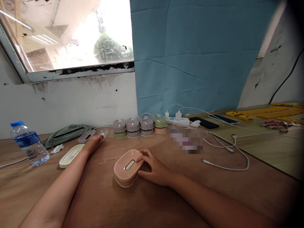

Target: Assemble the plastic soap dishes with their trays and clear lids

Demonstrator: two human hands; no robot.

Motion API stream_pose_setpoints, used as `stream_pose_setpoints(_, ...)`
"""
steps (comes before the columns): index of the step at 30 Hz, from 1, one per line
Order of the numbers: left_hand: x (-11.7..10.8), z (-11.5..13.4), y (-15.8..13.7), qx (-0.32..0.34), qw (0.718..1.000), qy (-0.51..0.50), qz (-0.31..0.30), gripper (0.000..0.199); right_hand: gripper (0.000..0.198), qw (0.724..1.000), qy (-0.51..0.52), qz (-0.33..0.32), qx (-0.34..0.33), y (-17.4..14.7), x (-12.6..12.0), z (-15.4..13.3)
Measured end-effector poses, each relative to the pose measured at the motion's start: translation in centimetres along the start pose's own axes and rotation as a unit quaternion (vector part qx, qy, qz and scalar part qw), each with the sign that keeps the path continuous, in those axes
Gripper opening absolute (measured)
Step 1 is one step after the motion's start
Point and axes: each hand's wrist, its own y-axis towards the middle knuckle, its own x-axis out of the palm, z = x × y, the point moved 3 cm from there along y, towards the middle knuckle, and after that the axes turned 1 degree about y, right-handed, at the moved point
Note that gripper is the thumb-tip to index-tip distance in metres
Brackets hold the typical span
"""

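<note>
My right hand point(153, 166) rests on a pink soap box point(128, 180) on the brown tabletop. Its thumb is at the box's near right side, while the other fingers curl over the top rim near the slot. Farther back on the left, my left hand point(94, 142) has its fingers closed at the edge of a clear plastic lid point(106, 133). A grey slotted tray point(82, 138) lies beside that hand, partly behind it. Near my left forearm is a cream oval tray point(68, 155), partly covered by the arm.
Several grey and green lidded boxes point(133, 127) line the wall. A water bottle point(29, 144) and green pouch point(68, 134) stand left. White cables point(228, 169), a power strip point(179, 121), two phones point(204, 122) and yellow parts point(263, 112) lie right.
</note>
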Motion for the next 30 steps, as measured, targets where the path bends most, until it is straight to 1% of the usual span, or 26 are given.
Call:
stream_pose_setpoints(5, 0.36, 0.51, -0.39, -0.007, 1.0, -0.007, 0.027, 0.024, 0.03, 1.0, -0.002, -0.001, -0.004, 0.05, 0.01, 0.08)
stream_pose_setpoints(10, 0.5, 0.37, -0.45, -0.018, 0.999, -0.01, 0.025, 0.023, 0.028, 1.0, -0.003, -0.003, -0.016, 0.08, 0.03, 0.33)
stream_pose_setpoints(14, 0.6, 0.23, -0.41, -0.021, 0.999, -0.012, 0.021, 0.023, 0.027, 1.0, -0.011, -0.011, -0.008, 0.12, 0.07, 0.28)
stream_pose_setpoints(30, 0.86, -0.09, -0.55, -0.001, 0.999, -0.024, 0.038, 0.024, 0.025, 0.999, -0.035, -0.015, -0.019, 0.38, 0.13, 0.62)
